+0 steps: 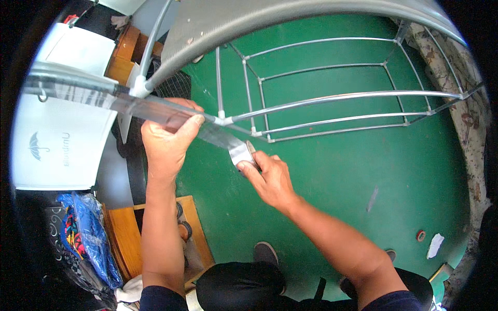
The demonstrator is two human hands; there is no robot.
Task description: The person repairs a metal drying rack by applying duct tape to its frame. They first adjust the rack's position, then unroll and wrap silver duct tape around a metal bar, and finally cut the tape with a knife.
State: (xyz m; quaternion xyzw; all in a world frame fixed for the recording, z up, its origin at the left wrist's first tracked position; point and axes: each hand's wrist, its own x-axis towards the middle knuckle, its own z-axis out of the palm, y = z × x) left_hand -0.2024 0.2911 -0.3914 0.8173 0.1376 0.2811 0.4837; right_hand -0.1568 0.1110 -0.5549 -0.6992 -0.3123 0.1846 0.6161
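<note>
A roll of clear packing tape sits in my right hand, gripped between thumb and fingers. From it a stretch of clear tape runs up and left to my left hand. That hand is closed around a bar of a metal tube frame, its thumb pressing the tape and its fingers partly hidden behind. More shiny tape covers the bar further left. The metal tube frame has white plastic corner joints and extends to the right.
A grey panel edged by a thick tube spans the top. White bags hang at left above a blue plastic package. A wooden shelf stands by my left arm. A small tape roll and white scrap lie on the green floor.
</note>
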